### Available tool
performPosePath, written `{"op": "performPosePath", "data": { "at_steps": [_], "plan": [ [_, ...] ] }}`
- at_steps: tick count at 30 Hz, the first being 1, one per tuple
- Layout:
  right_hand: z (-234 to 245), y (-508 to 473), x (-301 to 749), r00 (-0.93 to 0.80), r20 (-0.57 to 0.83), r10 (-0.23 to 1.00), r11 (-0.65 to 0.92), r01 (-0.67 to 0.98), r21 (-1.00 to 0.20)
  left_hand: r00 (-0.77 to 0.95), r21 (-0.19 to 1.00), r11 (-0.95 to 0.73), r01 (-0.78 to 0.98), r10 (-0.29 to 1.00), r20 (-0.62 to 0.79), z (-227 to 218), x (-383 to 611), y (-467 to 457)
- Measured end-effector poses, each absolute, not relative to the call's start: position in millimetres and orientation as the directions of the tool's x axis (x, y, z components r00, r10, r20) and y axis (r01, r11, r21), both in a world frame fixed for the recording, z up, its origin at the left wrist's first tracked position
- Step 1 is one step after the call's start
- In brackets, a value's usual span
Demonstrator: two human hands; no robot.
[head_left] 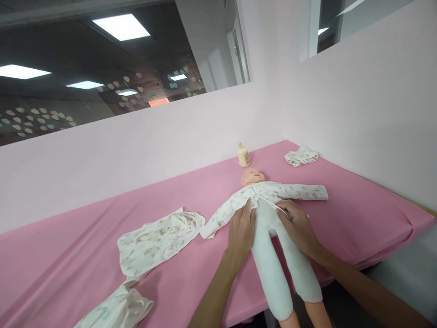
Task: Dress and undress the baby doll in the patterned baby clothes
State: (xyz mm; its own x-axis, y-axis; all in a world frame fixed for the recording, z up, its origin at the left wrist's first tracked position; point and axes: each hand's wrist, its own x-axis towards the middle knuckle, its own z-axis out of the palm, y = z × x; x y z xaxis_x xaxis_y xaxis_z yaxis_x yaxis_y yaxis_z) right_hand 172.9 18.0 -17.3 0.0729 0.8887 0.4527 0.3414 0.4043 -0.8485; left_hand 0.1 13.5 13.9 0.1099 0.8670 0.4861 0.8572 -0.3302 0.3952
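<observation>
Baby doll (269, 218) lies on its back on the pink table cover (85, 232), toward the right end, head pointing at the pale wall (136, 136) and legs reaching past the near edge. It wears a printed top (273, 191), cream with small coloured motifs. One sleeve is stretched straight out to the right, the other trails down-left. The legs are in plain white, with bare shins showing at the bottom. Left hand (242, 225) rests palm down at the doll's waist, fingers (251, 207) bent and closed over the hem of the top, bunching the fabric there. Right hand (297, 225) lies over the opposite hip. Its fingers are close together and nearly flat on the hem; from this angle I cannot tell whether they pinch the cloth or only press it. A small cream bottle (243, 155) stands upright just beyond the doll's head. A folded cloth (302, 156) sits near the far right corner, well apart from the hands. A loose printed garment (157, 241) lies spread to the left of the doll, touching the trailing sleeve, and a second garment (118, 310) sits crumpled at the near edge.
</observation>
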Motion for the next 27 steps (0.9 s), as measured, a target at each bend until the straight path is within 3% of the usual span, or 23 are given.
{"op": "performPosePath", "data": {
  "at_steps": [15, 23, 27],
  "plan": [
    [-18, 16, 172, 0.089, 0.439, 0.894, 0.395, 0.306, -0.866, 0.168, 0.267, -0.356, 0.896, 0.827, 0.537, 9, -2, 15],
    [-13, 15, 170, 0.102, 0.417, 0.903, 0.372, 0.295, -0.880, 0.378, -0.067, -0.449, 0.891, 0.653, 0.657, 2, -2, 18],
    [-3, 10, 163, 0.087, 0.410, 0.908, 0.364, 0.324, -0.873, 0.429, -0.139, -0.486, 0.863, 0.557, 0.711, 0, 0, 19]
  ]
}}
